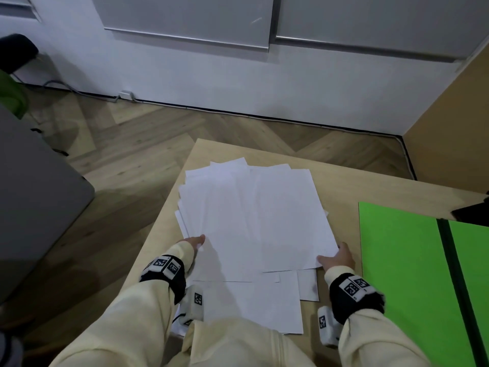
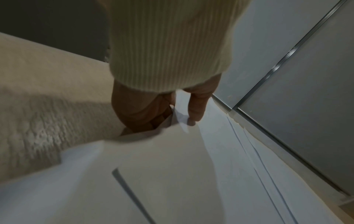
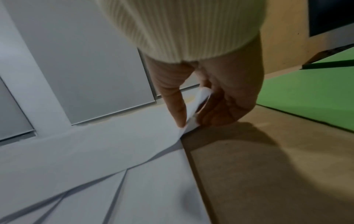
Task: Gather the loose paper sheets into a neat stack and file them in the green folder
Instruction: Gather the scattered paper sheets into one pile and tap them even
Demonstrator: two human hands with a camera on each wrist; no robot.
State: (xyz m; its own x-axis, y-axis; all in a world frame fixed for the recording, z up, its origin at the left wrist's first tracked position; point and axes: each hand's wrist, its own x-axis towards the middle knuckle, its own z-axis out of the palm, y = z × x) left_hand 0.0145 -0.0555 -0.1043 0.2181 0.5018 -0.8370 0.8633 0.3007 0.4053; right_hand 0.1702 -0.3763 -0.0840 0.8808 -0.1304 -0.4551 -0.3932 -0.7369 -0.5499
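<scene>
Light wooden table (image 1: 169, 221) stands on herringbone wood floor (image 1: 148, 133). Beyond the table: white wall (image 1: 211, 75), grey panels (image 1: 185, 17). Left of it: grey furniture (image 1: 34, 194).

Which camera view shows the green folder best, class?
The head view: the green folder lies open on the table, its dark spine visible, right of the paper sheets. The right wrist view catches only a green strip behind the right hand. The left wrist view shows none.
</scene>
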